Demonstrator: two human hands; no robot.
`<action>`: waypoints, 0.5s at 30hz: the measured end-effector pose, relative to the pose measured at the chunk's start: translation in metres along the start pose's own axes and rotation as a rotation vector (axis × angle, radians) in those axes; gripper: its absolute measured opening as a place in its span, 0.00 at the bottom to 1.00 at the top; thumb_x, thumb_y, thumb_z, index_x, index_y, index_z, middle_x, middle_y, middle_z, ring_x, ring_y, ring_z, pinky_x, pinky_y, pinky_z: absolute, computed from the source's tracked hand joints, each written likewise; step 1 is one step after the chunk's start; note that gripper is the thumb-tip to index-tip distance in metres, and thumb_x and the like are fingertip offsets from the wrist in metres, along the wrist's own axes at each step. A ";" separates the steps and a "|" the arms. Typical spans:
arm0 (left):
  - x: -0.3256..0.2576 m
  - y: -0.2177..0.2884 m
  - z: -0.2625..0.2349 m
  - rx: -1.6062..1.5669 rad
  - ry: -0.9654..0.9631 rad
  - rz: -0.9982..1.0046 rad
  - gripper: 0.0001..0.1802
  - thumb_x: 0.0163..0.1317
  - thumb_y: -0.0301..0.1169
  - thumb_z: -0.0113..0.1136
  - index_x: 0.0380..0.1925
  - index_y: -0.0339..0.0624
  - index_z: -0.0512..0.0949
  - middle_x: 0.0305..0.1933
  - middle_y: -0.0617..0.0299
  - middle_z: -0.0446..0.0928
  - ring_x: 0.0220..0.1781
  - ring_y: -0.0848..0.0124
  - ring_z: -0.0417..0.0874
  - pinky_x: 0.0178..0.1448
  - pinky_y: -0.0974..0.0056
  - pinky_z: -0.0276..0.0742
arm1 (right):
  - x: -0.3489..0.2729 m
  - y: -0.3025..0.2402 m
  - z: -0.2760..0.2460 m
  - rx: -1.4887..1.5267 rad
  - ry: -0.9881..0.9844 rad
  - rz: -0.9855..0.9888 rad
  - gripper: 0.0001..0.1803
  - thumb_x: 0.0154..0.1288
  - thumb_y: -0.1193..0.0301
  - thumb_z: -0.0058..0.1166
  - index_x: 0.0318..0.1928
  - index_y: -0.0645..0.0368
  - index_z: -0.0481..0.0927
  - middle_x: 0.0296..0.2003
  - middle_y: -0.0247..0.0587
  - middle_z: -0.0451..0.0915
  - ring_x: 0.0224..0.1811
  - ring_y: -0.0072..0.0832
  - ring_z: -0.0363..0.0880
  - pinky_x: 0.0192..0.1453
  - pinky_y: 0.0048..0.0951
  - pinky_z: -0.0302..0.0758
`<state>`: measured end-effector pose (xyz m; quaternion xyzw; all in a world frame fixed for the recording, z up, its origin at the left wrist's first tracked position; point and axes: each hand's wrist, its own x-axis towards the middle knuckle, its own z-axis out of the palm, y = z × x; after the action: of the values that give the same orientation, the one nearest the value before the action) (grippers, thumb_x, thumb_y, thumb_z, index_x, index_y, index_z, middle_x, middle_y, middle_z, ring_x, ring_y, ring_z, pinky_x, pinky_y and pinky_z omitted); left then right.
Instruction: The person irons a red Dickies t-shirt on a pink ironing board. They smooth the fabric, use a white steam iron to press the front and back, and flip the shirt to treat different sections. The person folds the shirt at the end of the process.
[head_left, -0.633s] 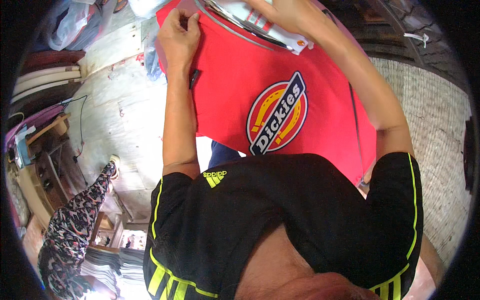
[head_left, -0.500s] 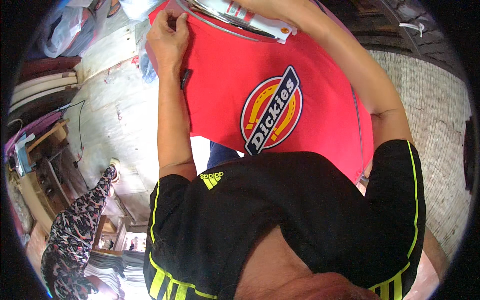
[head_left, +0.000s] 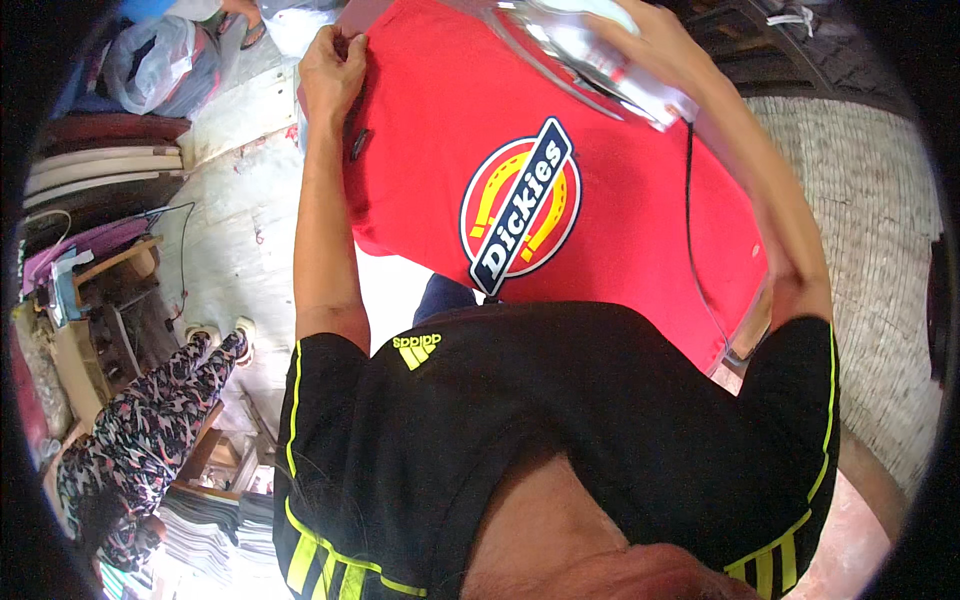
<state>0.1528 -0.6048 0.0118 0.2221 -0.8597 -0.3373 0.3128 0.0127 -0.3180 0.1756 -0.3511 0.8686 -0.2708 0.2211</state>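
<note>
A red cloth garment [head_left: 630,210] lies spread flat in front of me, with a round yellow, red and navy emblem [head_left: 520,210] crossed by a slanted band. At its far left edge, my left hand [head_left: 333,78] pinches the fabric between thumb and fingers. My right hand [head_left: 655,38] grips a clothes iron [head_left: 655,103] at the far right of the garment; the iron is smeared by motion and its handle is mostly hidden by the hand. A black cord [head_left: 690,220] runs from the iron's rear toward me across the cloth. Beside my left forearm sits a small dark piece [head_left: 360,143].
To the left, a person in patterned clothes [head_left: 150,430] is near stacked folded cloths [head_left: 195,535]. Farther up stand piled boards [head_left: 105,165] and clear plastic bags [head_left: 150,65]. A woven mat-like surface [head_left: 850,240] lies to the right, with a dark frame [head_left: 740,50] beyond it.
The iron in my right hand has slid right and slightly toward me over the garment. My left hand stays at the cloth's far left edge. The person at left has shifted their feet.
</note>
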 end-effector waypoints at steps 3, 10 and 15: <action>0.008 -0.004 0.002 -0.123 -0.125 -0.046 0.14 0.62 0.37 0.64 0.40 0.37 0.81 0.33 0.55 0.84 0.34 0.67 0.82 0.44 0.64 0.78 | -0.111 0.095 -0.048 -0.153 0.310 0.181 0.25 0.72 0.52 0.53 0.56 0.60 0.78 0.43 0.43 0.83 0.42 0.26 0.77 0.51 0.29 0.74; 0.036 0.007 0.003 0.205 -0.314 -0.005 0.32 0.61 0.60 0.61 0.41 0.38 0.84 0.41 0.48 0.85 0.45 0.55 0.86 0.51 0.55 0.78 | -0.347 0.101 -0.136 -0.368 0.460 0.704 0.27 0.72 0.51 0.52 0.55 0.64 0.79 0.36 0.44 0.84 0.36 0.27 0.80 0.42 0.31 0.76; 0.051 0.013 0.019 0.417 -0.311 0.073 0.38 0.57 0.67 0.60 0.41 0.39 0.85 0.41 0.48 0.85 0.47 0.52 0.86 0.50 0.53 0.79 | -0.384 0.114 -0.131 -0.205 0.452 0.750 0.24 0.72 0.56 0.54 0.54 0.65 0.78 0.35 0.44 0.84 0.37 0.27 0.80 0.44 0.30 0.76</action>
<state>0.1013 -0.6181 0.0302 0.1960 -0.9559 -0.1712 0.1363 0.1337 0.0727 0.2773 0.0357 0.9847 -0.1545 0.0728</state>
